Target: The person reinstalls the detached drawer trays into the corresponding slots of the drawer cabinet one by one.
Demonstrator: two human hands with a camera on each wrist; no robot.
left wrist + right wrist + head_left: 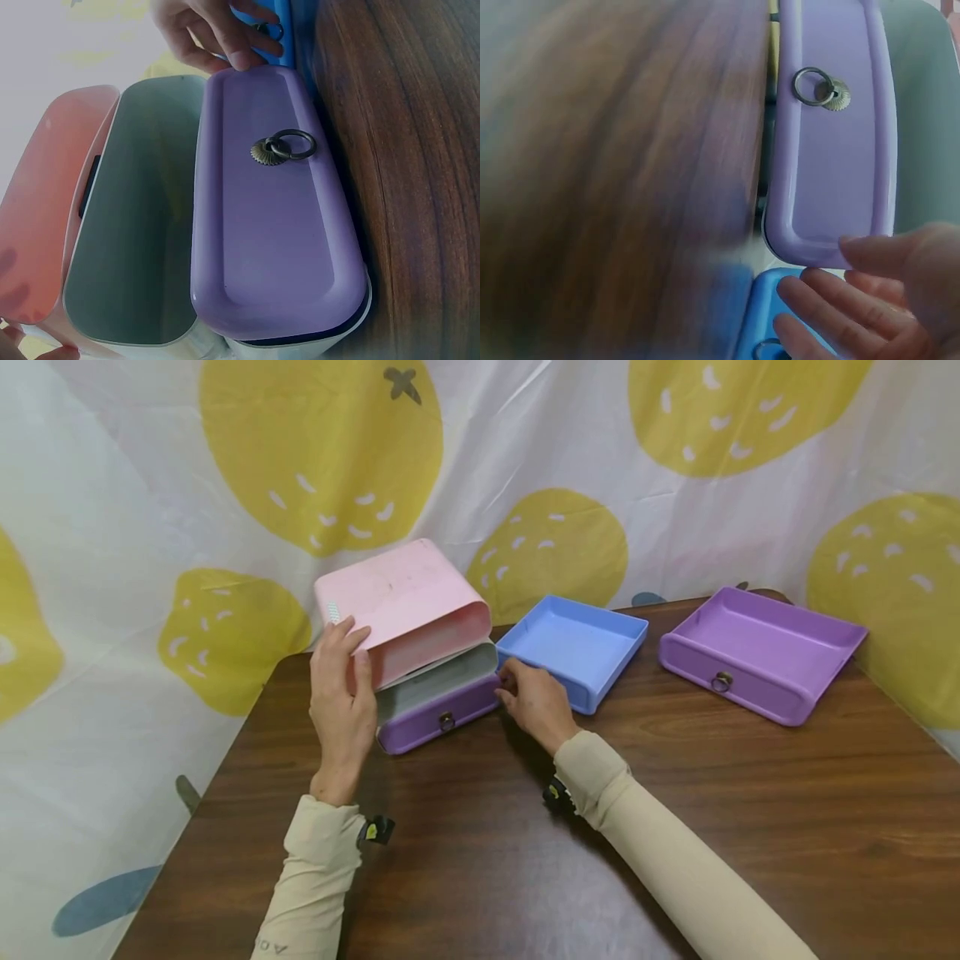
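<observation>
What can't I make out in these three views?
Head: part of the blue drawer, behind the right hand.
Head: inside of the inserted purple drawer, behind its front.
Left wrist: most of the left hand, cut off by the lower-left corner.
Right wrist: grain of the tabletop, blurred.

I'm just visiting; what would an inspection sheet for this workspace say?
Surface: brown wood-grain table.
Job's things: pink compartment above grey compartment, no drawer seen in either; fitted purple drawer beneath; blue drawer and loose purple drawer lie separately.
Clutter: nothing seen.
Hands: left hand touches the pink compartment's left side; right hand has its thumb at the fitted purple drawer's right end.
Cables: nothing seen.
Surroundings: white cloth with yellow fruit print behind the table.
</observation>
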